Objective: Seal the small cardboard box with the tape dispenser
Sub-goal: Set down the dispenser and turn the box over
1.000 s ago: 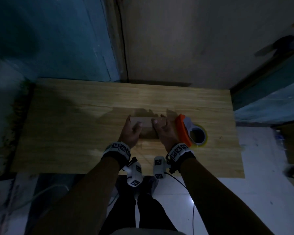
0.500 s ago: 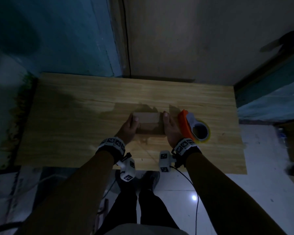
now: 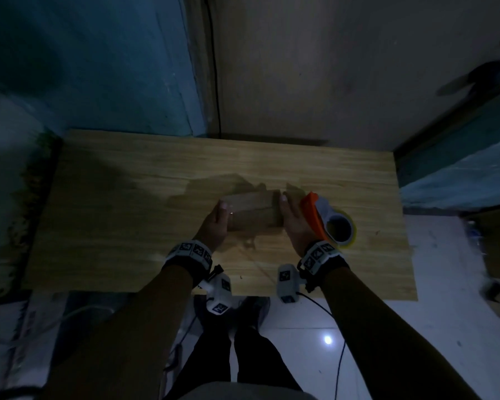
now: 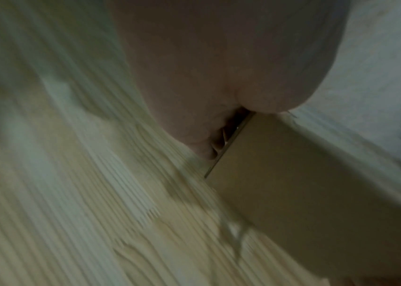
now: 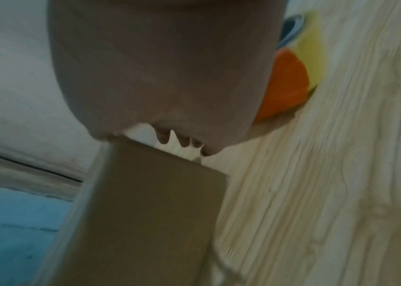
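A small cardboard box sits on the wooden tabletop, a little right of its middle and toward the near edge. The left hand lies against the box's left side and the right hand against its right side, so the box is held between the two palms, each thumb pointing along its top edge toward the far side. In the left wrist view the left hand's fingers lie along the box's side wall; in the right wrist view the right hand's fingers reach past the box's far corner, loosely straight and slightly apart. The orange tape dispenser, with its yellowish roll of tape, lies on the tabletop just right of the right hand, close behind its back.
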Action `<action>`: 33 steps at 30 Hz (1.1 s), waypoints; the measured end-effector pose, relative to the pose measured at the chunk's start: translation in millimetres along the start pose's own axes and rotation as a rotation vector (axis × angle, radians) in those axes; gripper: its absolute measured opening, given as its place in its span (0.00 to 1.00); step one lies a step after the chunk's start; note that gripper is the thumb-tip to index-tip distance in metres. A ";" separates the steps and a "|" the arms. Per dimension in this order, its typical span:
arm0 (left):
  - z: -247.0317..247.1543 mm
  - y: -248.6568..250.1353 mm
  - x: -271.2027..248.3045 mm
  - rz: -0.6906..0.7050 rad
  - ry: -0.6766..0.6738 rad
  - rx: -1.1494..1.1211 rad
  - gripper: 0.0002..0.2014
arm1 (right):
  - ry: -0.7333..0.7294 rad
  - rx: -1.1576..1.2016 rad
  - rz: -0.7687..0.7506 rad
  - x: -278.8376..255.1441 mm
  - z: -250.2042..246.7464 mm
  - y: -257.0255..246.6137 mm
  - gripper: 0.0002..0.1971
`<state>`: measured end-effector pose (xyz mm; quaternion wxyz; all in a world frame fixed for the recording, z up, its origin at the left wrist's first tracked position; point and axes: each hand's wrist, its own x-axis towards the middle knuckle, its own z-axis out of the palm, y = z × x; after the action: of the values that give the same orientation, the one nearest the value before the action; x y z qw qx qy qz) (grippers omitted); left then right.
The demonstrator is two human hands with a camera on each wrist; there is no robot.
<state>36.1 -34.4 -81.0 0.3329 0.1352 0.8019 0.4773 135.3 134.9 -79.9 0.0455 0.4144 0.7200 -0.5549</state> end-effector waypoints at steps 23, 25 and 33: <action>-24.4 36.3 -9.8 -0.167 0.177 -0.192 0.18 | 0.228 0.036 -0.203 -33.8 -13.2 -12.9 0.22; -26.6 35.5 -10.8 -0.148 0.216 -0.200 0.10 | 0.184 0.116 -0.233 -35.6 -10.3 -14.4 0.17; -36.2 26.8 -31.4 -0.104 0.140 -0.200 0.28 | 0.104 0.133 -0.267 -40.0 1.7 4.3 0.31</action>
<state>32.6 -62.0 -33.7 0.3124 0.0257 0.7775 0.5451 163.5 111.8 -62.8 -0.0937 0.3451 0.7317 -0.5803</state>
